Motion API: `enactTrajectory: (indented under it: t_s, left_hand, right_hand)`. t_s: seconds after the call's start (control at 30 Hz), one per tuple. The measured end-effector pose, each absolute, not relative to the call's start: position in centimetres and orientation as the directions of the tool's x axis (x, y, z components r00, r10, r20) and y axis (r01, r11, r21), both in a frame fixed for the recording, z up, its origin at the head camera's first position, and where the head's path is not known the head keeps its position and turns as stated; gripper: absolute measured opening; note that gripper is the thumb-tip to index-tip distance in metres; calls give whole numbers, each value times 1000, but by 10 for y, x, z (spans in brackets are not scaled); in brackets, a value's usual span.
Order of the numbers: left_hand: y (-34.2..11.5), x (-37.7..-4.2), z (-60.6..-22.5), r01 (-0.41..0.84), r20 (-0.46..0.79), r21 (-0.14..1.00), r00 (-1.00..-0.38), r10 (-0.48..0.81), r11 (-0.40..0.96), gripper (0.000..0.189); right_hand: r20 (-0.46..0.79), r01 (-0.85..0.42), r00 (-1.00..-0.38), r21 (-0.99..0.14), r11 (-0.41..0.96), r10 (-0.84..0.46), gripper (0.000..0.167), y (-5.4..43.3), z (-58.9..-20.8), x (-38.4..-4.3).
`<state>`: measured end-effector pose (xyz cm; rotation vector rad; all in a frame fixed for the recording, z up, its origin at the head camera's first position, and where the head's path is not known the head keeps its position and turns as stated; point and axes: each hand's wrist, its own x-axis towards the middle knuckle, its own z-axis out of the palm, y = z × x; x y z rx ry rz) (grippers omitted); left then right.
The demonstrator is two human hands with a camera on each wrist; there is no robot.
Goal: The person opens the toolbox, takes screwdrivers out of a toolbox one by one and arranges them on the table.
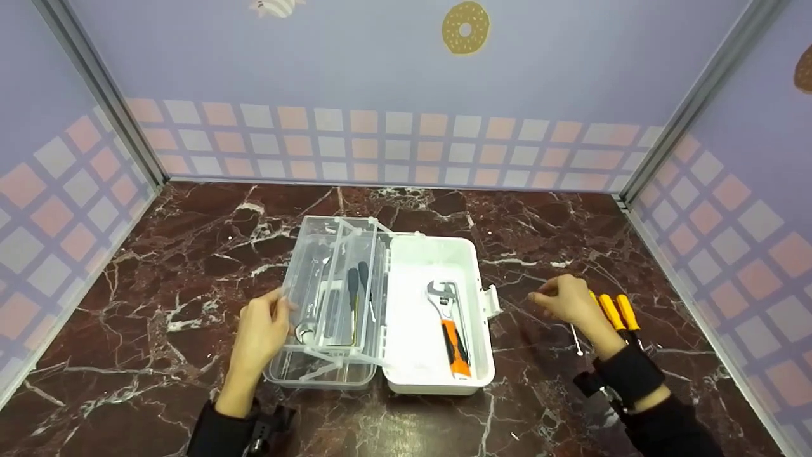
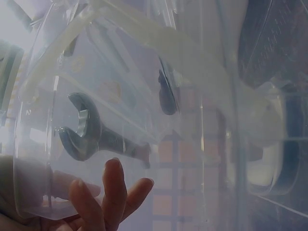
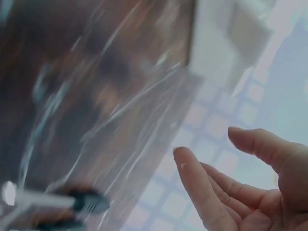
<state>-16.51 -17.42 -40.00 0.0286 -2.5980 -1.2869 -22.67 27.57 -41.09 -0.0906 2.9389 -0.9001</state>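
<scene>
My left hand grips the left edge of a clear plastic tray, with fingers under it and the thumb seen through the plastic. This tray stands raised over the clear lid of an opened white toolbox. An open-end wrench and screwdrivers with dark handles lie in the tray. Inside the white base rests an adjustable wrench with an orange and black handle. My right hand is over the table right of the box, holding nothing, thumb and forefinger apart in the right wrist view.
Screwdrivers with yellow handles lie on the marble-patterned table by my right wrist, partly hidden by it. A white latch juts from the box's right side. Panels with a tile print enclose the back and both sides.
</scene>
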Motion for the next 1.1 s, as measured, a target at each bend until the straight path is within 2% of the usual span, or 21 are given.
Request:
enactTrajectory:
  t_s: [0.23,0.4,0.53,0.63,0.83,1.1]
  left_hand:
    - [-174,-166,-399,105,232,769,-965,-121,630,30]
    - [-174,-167,-398,101,227,766,-966,-120,635,31]
    - [-174,-167,-399,93,215,773,-969,-121,628,31]
    - [-174,-167,-400,99,224,768,-967,-120,633,30]
    - [-173,-166,-401,99,219,771,-969,-116,630,31]
    - [-173,-166,-399,94,217,780,-968,-127,618,30]
  right_hand:
    - [-50,-52,-990,-732,679,-129,38,247,-423,-196]
    - [-19,-116,-977,-786,607,-211,41,225,-434,-182]
    - [-15,-116,-975,-814,570,-220,44,211,-439,-177]
    - [-16,-112,-975,-826,552,-222,40,203,-443,-176]
    - [16,-145,-973,-815,561,-229,20,196,-448,-175]
    - [19,-142,-974,-822,551,-224,12,196,-450,-175]
